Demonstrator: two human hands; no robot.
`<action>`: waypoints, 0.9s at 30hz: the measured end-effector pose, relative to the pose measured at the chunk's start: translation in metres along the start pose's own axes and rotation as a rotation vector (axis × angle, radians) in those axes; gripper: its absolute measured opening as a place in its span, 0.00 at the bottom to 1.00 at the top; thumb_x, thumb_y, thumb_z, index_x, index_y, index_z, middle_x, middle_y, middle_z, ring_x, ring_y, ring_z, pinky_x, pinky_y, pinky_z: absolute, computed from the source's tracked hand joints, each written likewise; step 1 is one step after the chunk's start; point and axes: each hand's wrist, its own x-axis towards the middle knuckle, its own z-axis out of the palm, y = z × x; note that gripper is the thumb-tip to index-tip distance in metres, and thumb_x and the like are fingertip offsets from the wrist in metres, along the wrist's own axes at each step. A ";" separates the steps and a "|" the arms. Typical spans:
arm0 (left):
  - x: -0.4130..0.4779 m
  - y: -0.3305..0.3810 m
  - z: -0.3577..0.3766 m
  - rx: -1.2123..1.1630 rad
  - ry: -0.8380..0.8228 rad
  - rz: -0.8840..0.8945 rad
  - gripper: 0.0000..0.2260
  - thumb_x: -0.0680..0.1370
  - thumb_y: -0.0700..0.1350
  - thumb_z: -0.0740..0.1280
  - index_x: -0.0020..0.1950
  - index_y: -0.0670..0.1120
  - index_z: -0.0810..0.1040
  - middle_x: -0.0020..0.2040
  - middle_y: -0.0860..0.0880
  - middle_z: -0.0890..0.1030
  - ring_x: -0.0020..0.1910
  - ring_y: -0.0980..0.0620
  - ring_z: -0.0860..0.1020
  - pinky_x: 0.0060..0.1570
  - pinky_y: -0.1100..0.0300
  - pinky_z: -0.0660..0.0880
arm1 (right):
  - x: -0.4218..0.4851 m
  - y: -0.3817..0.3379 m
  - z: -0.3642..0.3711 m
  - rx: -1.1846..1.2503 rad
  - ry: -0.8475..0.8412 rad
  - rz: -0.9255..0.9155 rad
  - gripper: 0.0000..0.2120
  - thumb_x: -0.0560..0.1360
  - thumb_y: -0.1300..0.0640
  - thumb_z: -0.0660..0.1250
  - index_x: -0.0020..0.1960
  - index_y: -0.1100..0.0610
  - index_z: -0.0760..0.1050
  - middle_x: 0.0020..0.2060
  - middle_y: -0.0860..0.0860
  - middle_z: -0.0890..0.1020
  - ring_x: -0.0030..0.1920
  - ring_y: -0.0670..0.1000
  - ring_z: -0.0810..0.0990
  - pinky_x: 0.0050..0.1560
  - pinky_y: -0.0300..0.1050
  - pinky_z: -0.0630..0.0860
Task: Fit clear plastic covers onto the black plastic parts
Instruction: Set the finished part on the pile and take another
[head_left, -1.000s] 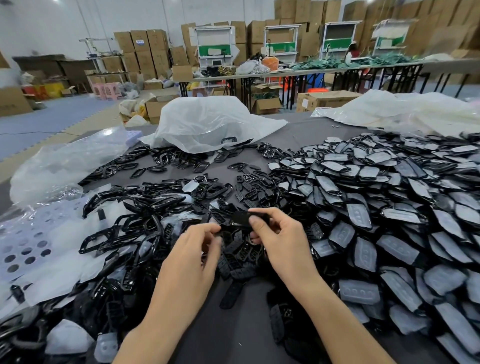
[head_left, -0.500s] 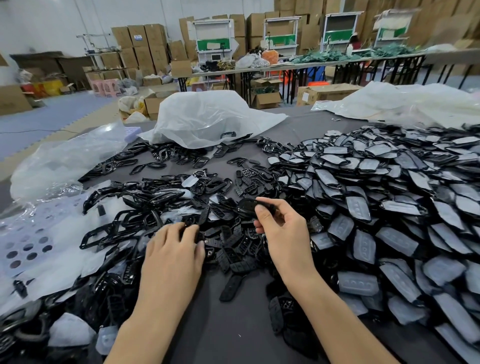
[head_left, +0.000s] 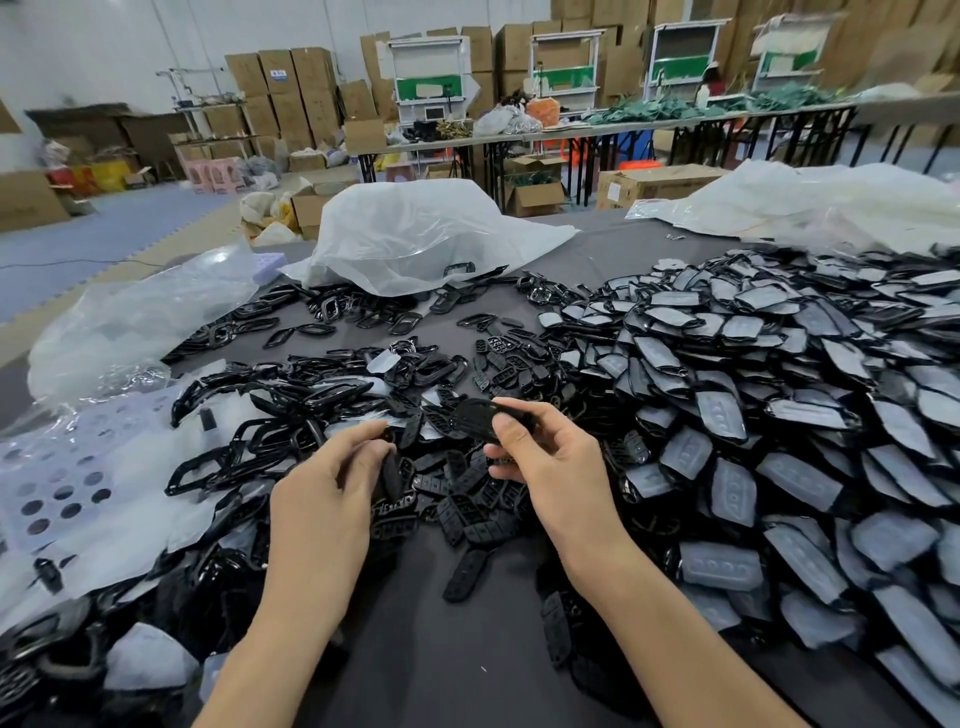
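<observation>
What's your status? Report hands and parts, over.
Right hand pinching a black part in its fingers, held up. Left hand gripping a second black part. No clear cover visible in either hand. Loose parts heaped beneath both.

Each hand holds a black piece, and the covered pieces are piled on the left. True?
No. In the head view the left hand and right hand each hold a black piece, but the pile of covered pieces lies on the right.

Toward you from your right hand's (head_left: 550, 462) grip, bare table (head_left: 436, 670) leaves you open room. Loose black parts (head_left: 467, 506) lie directly beneath the grip. A heap of covered parts (head_left: 779, 415) crowds its right and tangled black frames (head_left: 270, 415) block its left.
</observation>
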 end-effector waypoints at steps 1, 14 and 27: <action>0.000 0.001 0.001 -0.059 -0.003 -0.034 0.11 0.81 0.45 0.67 0.57 0.61 0.80 0.43 0.59 0.85 0.42 0.61 0.82 0.47 0.62 0.78 | 0.000 -0.001 0.001 0.033 -0.011 0.024 0.07 0.78 0.60 0.70 0.51 0.50 0.84 0.42 0.48 0.86 0.42 0.47 0.86 0.41 0.37 0.81; -0.009 0.010 0.014 -0.646 -0.175 -0.277 0.06 0.80 0.41 0.67 0.46 0.51 0.82 0.40 0.48 0.82 0.33 0.53 0.77 0.37 0.61 0.76 | -0.011 0.002 0.014 0.182 -0.403 0.192 0.11 0.73 0.53 0.74 0.54 0.53 0.85 0.55 0.56 0.85 0.58 0.52 0.83 0.61 0.46 0.79; -0.015 0.012 0.016 -0.348 -0.304 -0.105 0.17 0.81 0.37 0.63 0.55 0.58 0.83 0.46 0.48 0.86 0.42 0.46 0.80 0.46 0.52 0.77 | 0.005 -0.004 -0.001 0.400 -0.134 0.200 0.08 0.70 0.58 0.72 0.48 0.56 0.86 0.46 0.57 0.87 0.43 0.51 0.86 0.43 0.41 0.83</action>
